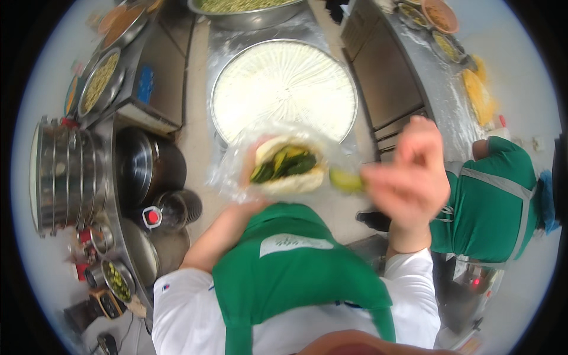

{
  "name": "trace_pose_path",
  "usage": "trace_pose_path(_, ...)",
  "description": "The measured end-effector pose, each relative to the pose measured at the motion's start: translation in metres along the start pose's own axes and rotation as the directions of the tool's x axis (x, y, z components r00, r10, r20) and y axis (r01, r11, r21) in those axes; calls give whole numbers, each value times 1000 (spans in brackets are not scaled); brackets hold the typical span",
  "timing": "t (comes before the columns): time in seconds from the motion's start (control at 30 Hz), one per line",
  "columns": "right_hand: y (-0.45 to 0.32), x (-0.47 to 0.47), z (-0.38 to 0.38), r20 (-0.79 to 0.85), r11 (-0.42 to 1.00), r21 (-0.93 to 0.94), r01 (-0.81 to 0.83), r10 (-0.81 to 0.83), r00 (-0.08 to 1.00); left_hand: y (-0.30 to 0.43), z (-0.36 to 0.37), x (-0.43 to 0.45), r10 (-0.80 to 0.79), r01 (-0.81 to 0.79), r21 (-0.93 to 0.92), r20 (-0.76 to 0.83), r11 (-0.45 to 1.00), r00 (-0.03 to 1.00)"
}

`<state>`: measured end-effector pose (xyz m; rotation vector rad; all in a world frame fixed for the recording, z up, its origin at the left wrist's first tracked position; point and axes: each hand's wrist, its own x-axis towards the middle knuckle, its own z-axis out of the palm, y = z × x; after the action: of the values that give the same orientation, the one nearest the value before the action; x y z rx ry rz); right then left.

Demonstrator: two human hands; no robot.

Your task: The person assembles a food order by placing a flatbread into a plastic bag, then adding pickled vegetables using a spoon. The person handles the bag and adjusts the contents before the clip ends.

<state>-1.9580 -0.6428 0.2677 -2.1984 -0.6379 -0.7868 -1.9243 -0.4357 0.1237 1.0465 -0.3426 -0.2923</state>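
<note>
My left hand (252, 166) is mostly hidden behind a clear plastic bag (226, 177) and holds it from below. Inside the bag's mouth lies a split white bun (301, 181), its open side facing up. Dark green and yellowish cooked vegetables (288, 162) fill the split. To the right of the bun, my right hand (410, 177), blurred, pinches a pale green vegetable slice (346, 180) at its fingertips. Beyond the bun stands a wide round metal tray (214, 84) covered with a white, radially creased dough-like layer (284, 84).
A large metal bowl (253, 18) of chopped greens sits past the tray. On the left are steel steamer tiers (66, 177), a dark pot (151, 164) and a plastic jug (179, 208). A co-worker in a green apron (492, 199) stands close on the right, beside a floured counter (426, 66).
</note>
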Motion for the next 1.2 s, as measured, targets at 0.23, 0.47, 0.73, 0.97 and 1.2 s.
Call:
trace_pose_path(0.23, -58, 6, 3, -363, 796, 578, 178, 56, 930, -5, -9, -1, -90, 84, 85, 68, 993, 994)
trace_pose_path(0.47, 5, -15, 1, -213, 856, 494, -150, 287, 934, -1, -39, 11, 53, -82, 357, 89, 931, 995)
trace_pose_path(0.73, 45, -44, 74, 538, -148, 798, -584, 609, 582, -6, -34, 14, 216, -163, 409, -87, 898, 972)
trace_pose_path(0.97, 50, -51, 84, 612, -443, 791, -423, 557, 561, -4, -22, 11, 24, -26, -6, -191, 1000, 981)
trace_pose_path(1.2, 58, -59, 88, 719, -641, 693, -330, 578, 386, -2, -23, 9, 32, -30, 24, -124, 999, 992)
